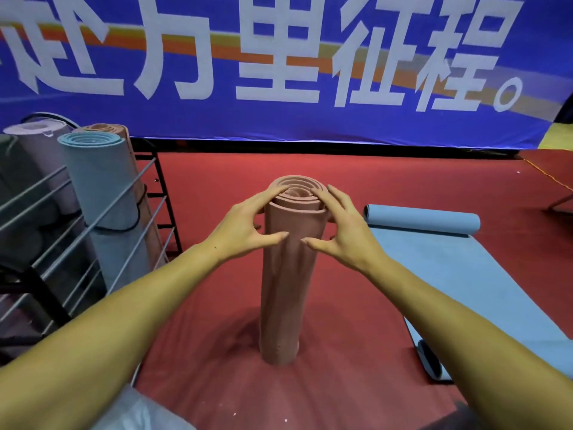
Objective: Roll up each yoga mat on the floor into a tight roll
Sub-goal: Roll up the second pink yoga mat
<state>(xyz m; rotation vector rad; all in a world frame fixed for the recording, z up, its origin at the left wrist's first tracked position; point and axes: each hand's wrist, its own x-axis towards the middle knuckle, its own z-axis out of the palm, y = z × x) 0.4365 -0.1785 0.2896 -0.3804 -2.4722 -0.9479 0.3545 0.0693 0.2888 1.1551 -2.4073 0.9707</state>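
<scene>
Both hands at the top of an upright pink roll on the red floor.

The pink yoga mat (290, 274) stands on end on the red floor (356, 181), rolled into a column with its spiral end facing up. The left hand (248, 220) and right hand (344, 225) flank its top — each grip is wide, fingers spread and only lightly bent, with fingertips on the rim of the spiral and thumbs touching the roll's near side. To the right, a blue yoga mat (459, 274) lies partly unrolled on the floor, its far end curled into a short roll and its near edge curling up too. On the left, a metal rack (102, 212) holds rolled mats upright — a light blue one (99, 181), a lilac one and a pink one behind it. A blue banner (310, 57) with large white characters fills the background.
</scene>
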